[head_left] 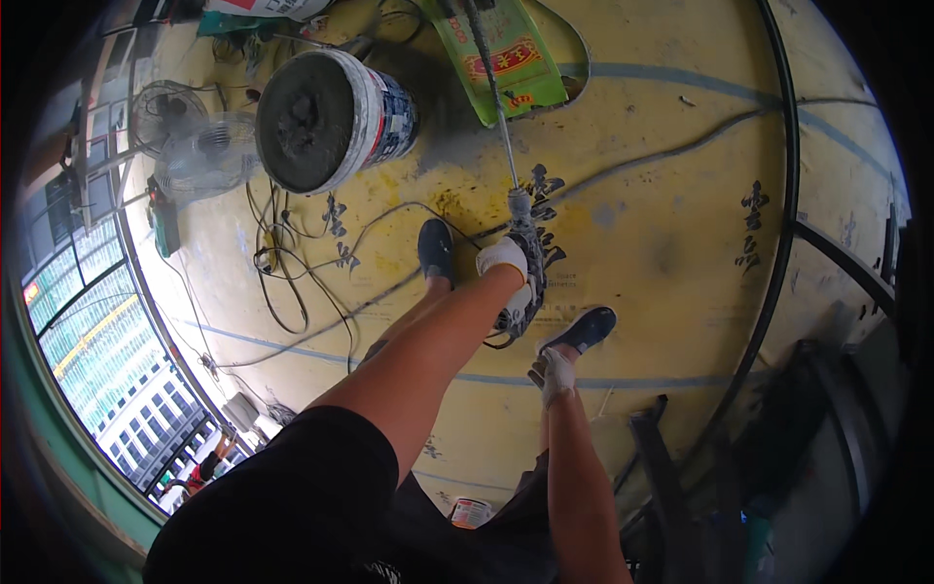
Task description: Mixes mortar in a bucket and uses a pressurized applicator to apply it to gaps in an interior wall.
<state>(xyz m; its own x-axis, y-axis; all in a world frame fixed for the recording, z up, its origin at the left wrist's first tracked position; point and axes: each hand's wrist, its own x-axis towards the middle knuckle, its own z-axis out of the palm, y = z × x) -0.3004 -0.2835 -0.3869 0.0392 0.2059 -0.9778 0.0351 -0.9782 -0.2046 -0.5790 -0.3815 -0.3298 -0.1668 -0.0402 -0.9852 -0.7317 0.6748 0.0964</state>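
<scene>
My left hand [502, 258], in a whitish work glove, is closed round the body of a power mixing drill [523, 234] caked with grey mortar. The drill's long rod [496, 97] runs away from me and passes out at the top of the view. My right hand [555, 376], also gloved, hangs near my right shoe [587, 329] and holds nothing; its fingers look loosely apart. Ahead and to the left stands a white bucket [394, 117], filled near its rim with grey mortar [304, 122]. The drill's lower end is partly hidden by my left hand and forearm.
Cables [292, 282] loop over the yellow floor covering [642, 331]. A green bag [501, 58] lies ahead under the rod. A fan [209, 146] stands left of the bucket. Dark metal bars [662, 457] are at right, windows [107, 331] at left. A small tub [470, 513] sits behind my feet.
</scene>
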